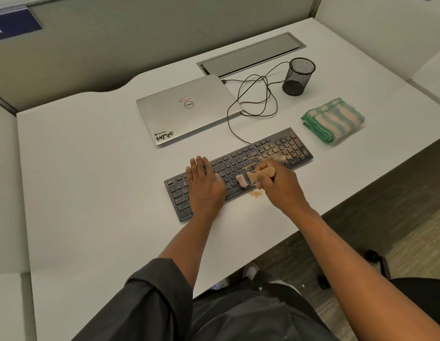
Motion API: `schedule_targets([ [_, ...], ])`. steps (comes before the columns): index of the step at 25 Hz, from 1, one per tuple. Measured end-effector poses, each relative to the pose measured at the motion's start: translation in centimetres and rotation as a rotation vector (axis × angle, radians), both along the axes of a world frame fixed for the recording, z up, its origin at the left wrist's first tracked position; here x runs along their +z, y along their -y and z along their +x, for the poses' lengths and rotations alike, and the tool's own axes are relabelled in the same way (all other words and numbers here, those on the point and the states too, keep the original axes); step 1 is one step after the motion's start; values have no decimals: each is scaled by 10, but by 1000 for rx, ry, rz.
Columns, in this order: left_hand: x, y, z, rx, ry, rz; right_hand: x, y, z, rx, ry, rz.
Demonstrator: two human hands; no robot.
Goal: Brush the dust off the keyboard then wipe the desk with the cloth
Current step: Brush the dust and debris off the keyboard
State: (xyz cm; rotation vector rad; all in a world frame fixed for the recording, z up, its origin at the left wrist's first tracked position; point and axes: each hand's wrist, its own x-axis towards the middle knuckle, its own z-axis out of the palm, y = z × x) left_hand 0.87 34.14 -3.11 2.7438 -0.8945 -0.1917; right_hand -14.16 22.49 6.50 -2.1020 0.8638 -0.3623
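The right hand point(279, 187) curls round a wooden-handled brush point(254, 177), its pale bristles on the middle keys of the flat black keyboard point(275, 150) at frame centre. The left hand point(205, 182) presses flat, fingers straight, on the keyboard's left part. Tan dust point(256, 193) speckles the right keys and the smooth white desk point(91, 193). Upper right lies a folded green-striped cloth point(333, 120), near a mesh cup point(298, 76), a closed silver laptop point(187, 108) and a looping cable point(253, 99).

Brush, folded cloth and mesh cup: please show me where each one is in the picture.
brush point(247, 177), head view, on the metal band between bristles and handle.
folded cloth point(333, 120), head view, on its striped top.
mesh cup point(298, 77), head view, on its side wall.
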Motion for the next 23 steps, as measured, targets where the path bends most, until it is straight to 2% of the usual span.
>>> schedule_targets([
  [5,1,-1,-1,-1,-2,-5,-3,18,-9,-98,-96,-122],
  [7,1,-1,-1,4,1,-3,4,31,-6,-106,-58,-90],
  [10,2,1,-2,9,9,5,8,30,1,20,17,26],
  [13,4,1,-3,17,18,2,1,19,9,139,-32,-26],
  [16,3,2,-4,27,24,0,2,25,12,193,-122,-84],
  [21,2,2,-4,31,50,-7,12,41,25,184,-22,-12],
  [23,0,2,-4,32,56,-5,7,44,31,230,-81,-37],
])
